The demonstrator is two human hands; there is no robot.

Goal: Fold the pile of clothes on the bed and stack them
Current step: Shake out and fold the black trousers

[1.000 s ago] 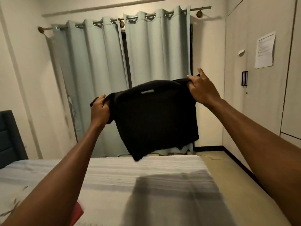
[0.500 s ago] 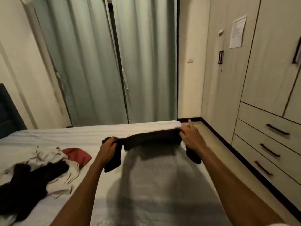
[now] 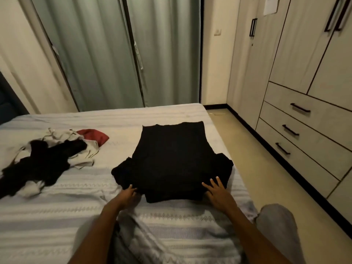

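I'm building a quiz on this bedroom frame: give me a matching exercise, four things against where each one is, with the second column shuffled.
Things:
1. black shirt
2. red garment
3. right hand
4. drawers

Places:
a. far edge of the unfolded pile
b. fingers spread on the shirt's near right corner
c. spread flat on the bed, near its right side
d. along the right wall, beyond the bed

Pairs: 1-c, 2-a, 3-b, 4-d
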